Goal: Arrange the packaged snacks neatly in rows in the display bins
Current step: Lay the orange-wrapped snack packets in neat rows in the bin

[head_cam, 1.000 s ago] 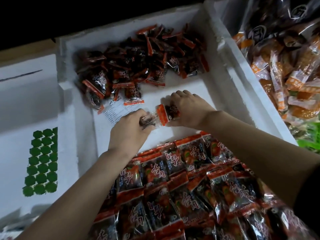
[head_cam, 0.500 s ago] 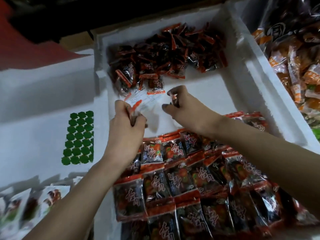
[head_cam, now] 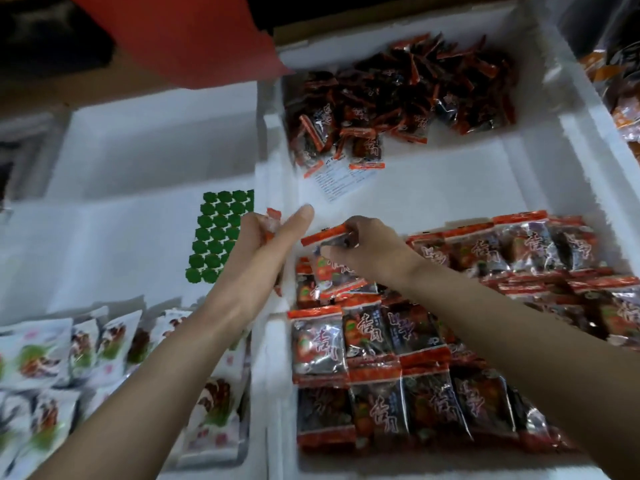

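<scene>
Head view: both forearms reach forward over white foam bins. The left hand (head_cam: 259, 254) is raised over the wall (head_cam: 273, 174) between two bins, its forefinger pointing straight up and away while the other fingers curl round a small packet (head_cam: 273, 218) – only its red end shows above the fist. The right hand (head_cam: 370, 251) is turned palm down, thumb and fingertips pinching a snack packet (head_cam: 330, 263) near its red top seam; the packet hangs tilted at the left end of the farthest row, touching the ones below it.

In that middle bin the near half is filled with rows of packets (head_cam: 381, 358), dark with red ends, laid flat and overlapping. At the far end lies a loose heap (head_cam: 398, 98) of the same kind, with a printed paper slip (head_cam: 337, 178) at its edge on the bare white floor between heap and rows. The left bin holds a green sticker sheet (head_cam: 221, 233) and, nearer, white packets (head_cam: 52, 358), blurred. A red sheet (head_cam: 187, 36) hangs at the top – the surroundings are dark. Orange packets (head_cam: 623, 116) fill the bin at the right edge.
</scene>
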{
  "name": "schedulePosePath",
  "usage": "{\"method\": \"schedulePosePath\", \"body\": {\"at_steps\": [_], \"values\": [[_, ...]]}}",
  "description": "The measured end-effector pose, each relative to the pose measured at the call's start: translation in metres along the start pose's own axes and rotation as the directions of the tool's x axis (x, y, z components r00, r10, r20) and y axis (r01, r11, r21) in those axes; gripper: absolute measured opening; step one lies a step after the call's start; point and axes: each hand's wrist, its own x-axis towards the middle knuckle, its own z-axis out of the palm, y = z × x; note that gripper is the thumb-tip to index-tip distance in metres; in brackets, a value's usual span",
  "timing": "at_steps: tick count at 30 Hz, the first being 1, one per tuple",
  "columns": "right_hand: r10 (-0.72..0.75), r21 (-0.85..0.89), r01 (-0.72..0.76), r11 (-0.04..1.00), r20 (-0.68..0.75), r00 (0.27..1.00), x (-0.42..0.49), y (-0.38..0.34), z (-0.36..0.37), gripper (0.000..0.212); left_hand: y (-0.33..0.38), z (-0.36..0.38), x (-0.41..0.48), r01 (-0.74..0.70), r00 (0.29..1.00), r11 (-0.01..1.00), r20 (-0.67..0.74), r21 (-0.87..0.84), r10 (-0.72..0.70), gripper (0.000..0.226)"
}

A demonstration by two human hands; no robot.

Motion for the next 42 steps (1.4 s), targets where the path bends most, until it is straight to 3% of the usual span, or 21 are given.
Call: {"method": "schedulePosePath", "body": {"at_steps": [4, 11, 16, 20, 22, 25, 29, 33, 35, 37, 42], "values": [[-0.055, -0.108, 0.049, 0.993, -0.06, 0.997, 0.004, -0.001, 0.015, 0.026, -0.007, -0.01, 0.001, 0.021, 0.998, 1.0, -0.056, -0.013, -0.021, 0.039], [-0.089, -0.148, 0.081, 0.986, -0.052, 0.995, 0.007, -0.001, 0.024, 0.018, -0.013, -0.021, -0.003, 0.024, 1.0, 0.999, -0.019, -0.035, -0.024, 0.074], [-0.141, -0.264, 0.143, 0.954, 0.026, 0.99, 0.008, 0.001, 0.024, 0.023, -0.026, -0.018, -0.001, 0.055, 0.998, 0.983, 0.042, -0.175, -0.048, 0.046], [-0.267, -0.33, 0.231, 0.915, -0.067, 0.961, 0.003, 0.0, 0.021, 0.028, -0.029, -0.014, 0.003, 0.058, 0.998, 0.975, 0.027, -0.216, -0.053, 0.046], [-0.292, -0.209, 0.264, 0.942, -0.118, 0.949, -0.004, -0.005, 0.013, 0.027, -0.028, -0.01, 0.004, 0.026, 1.0, 0.976, 0.009, -0.215, -0.024, 0.051], [-0.196, 0.155, 0.195, 0.968, -0.006, 0.981, -0.021, -0.015, -0.002, 0.034, -0.024, -0.001, 0.003, -0.051, 0.999, 0.984, -0.013, -0.173, 0.049, 0.055], [-0.216, 0.132, 0.218, 0.967, -0.028, 0.976, -0.031, -0.008, -0.014, 0.026, -0.017, 0.013, 0.001, -0.12, 0.992, 0.99, 0.017, -0.079, 0.122, 0.057], [-0.118, 0.318, 0.113, 0.941, -0.004, 0.993, -0.034, 0.001, -0.035, 0.016, -0.009, 0.019, 0.002, -0.122, 0.989, 0.992, 0.081, -0.037, 0.125, 0.034], [-0.184, 0.13, 0.183, 0.974, -0.004, 0.983, -0.037, 0.005, -0.045, 0.011, -0.007, 0.019, 0.004, -0.153, 0.982, 0.986, 0.118, 0.06, 0.145, 0.033], [-0.254, -0.073, 0.254, 0.965, 0.003, 0.967, -0.041, 0.005, -0.053, 0.021, -0.002, 0.02, 0.005, -0.198, 0.968, 0.962, 0.191, 0.189, 0.162, 0.035], [-0.303, -0.285, 0.314, 0.906, 0.082, 0.949, -0.05, 0.005, -0.054, 0.041, 0.013, 0.028, 0.004, -0.326, 0.931, 0.904, 0.258, 0.277, 0.257, 0.053]]}}
